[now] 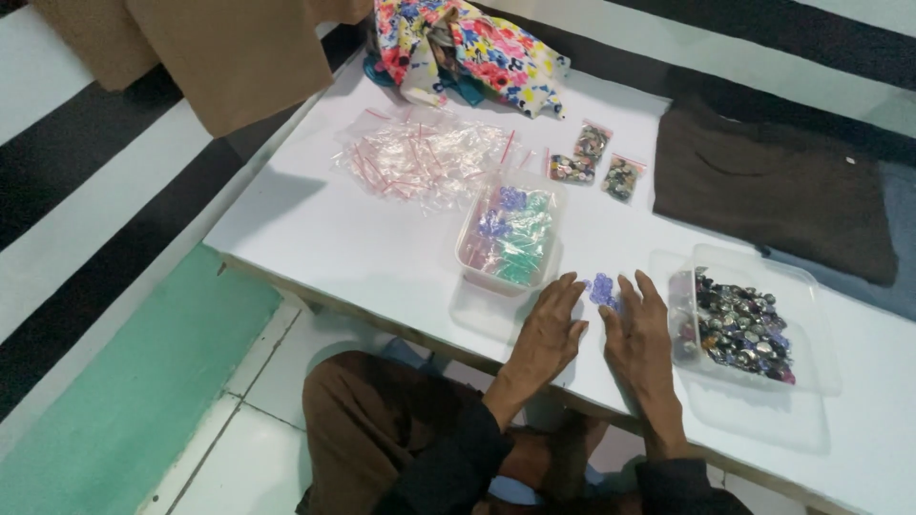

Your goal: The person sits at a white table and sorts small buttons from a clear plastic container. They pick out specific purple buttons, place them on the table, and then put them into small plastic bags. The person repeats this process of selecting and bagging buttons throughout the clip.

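Down on the white table (363, 238), the left hand (549, 329) lies palm-down with its fingers spread and flat, holding nothing. Just beside it, the right hand (639, 334) lies flat too, fingers loosely spread. Between the fingertips of both hands sits a small cluster of purple beads (602, 289); the right hand's fingertips touch or nearly touch it, and whether any bead is pinched I cannot tell.

Just right of the right hand stands a clear plastic tub (806, 296) holding a heap of dark, shiny buttons (744, 329). Just beyond the left hand is a second clear tub (474, 262) filled with small packets of purple and green beads (513, 234). Farther back lies a loose pile of empty clear zip bags (420, 157) with red seal strips, and to its right, three small filled bags (596, 162) of dark pieces. A brown folded garment (773, 191) lies at the table's far right, and a flowered cloth (468, 48) is bunched at the far edge.
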